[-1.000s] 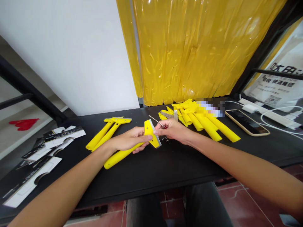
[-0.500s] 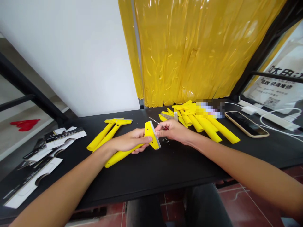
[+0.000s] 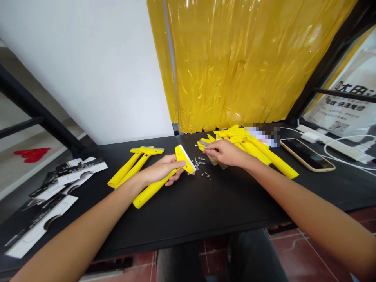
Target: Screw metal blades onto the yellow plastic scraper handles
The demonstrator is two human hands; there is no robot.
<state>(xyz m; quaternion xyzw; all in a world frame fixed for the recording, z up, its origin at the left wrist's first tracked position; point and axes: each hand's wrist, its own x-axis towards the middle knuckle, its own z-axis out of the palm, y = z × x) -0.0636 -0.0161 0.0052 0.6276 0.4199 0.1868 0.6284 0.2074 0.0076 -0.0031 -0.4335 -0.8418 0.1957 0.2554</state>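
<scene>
My left hand (image 3: 166, 169) is closed around a yellow scraper (image 3: 158, 187), the thumb pressed on its wide head near the metal edge. Between the thumb and fingers of my right hand (image 3: 225, 152) is a thin screwdriver (image 3: 202, 146), its shaft pointing left. That hand is over flat metal strips (image 3: 212, 158); whether it touches them I cannot tell. Small screws and nuts (image 3: 199, 162) lie scattered on the black table between my hands. Just beyond my right hand is a pile of yellow scraper handles (image 3: 255, 150).
Two yellow scrapers (image 3: 133, 166) rest left of my left hand. Printed cards (image 3: 63, 196) are spread at the table's left end. A phone (image 3: 307, 154) and a white power strip (image 3: 337, 145) with cables lie at the right. A yellow plastic curtain (image 3: 235, 66) hangs behind.
My right hand has moved right, away from the scraper head to the metal strips, keeping the screwdriver. The scraper has shifted slightly left and turned a little. More screws and nuts now show.
</scene>
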